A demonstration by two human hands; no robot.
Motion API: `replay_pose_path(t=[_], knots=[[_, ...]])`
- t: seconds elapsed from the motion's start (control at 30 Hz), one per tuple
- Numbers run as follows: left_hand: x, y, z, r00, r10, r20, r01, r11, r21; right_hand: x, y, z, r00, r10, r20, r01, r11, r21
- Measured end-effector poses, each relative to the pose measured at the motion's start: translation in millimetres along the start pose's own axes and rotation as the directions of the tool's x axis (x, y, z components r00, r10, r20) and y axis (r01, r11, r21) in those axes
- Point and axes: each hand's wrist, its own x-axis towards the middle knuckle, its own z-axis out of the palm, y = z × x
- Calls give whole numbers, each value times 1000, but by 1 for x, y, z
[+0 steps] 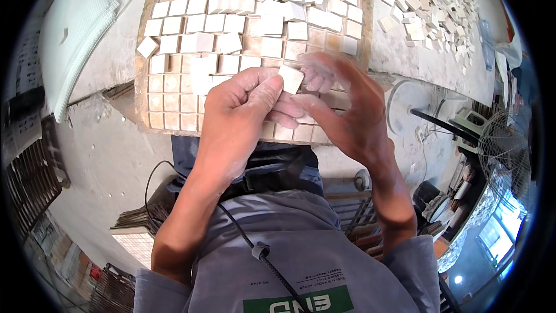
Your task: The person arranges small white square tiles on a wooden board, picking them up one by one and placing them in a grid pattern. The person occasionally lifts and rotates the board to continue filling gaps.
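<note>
A small square cream tile (291, 79) is pinched between the thumb and fingers of my left hand (246, 95), tilted above the grid tray. My right hand (346, 95) curves round the tile's right side with thumb and fingers apart; pale dust coats its fingertips, and I see nothing in it. Beneath both hands lies the brown grid tray (156, 102), its square cells bare toward the near left. White and cream tiles (197, 23) sit in many of its farther cells, and several more lie loose or tilted on top of them.
A heap of loose tiles (431, 6) covers the table to the right of the tray. White mesh sheets (81, 29) hang over the table's left side. A standing fan (504, 145) is at the right, and a stack of gridded sheets (133, 237) stands low at the left.
</note>
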Motion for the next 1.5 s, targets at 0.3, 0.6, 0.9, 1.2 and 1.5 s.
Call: replay_pose_path(t=[0.3, 0.6, 0.9, 1.2, 1.5], knots=[[-51, 29, -72, 958, 197, -208, -195, 980, 29, 20, 30, -7, 993, 35, -117, -47, 994, -95], [-48, 25, -76, 984, 169, -60, -177, 855, -487, 41, 34, 16, 982, 100, -159, -145, 942, -302], [-40, 29, -70, 964, 210, -166, -246, 939, -240, 60, 40, 30, 967, 22, -253, -101, 947, -304], [32, 24, -26, 739, 666, 101, -356, 259, 898, 58, 40, 5, 934, 208, -291, -237, 969, -69], [59, 29, -14, 767, 597, 234, -255, -51, 966, 37, 19, -22, 859, 490, 148, -512, 832, 214]])
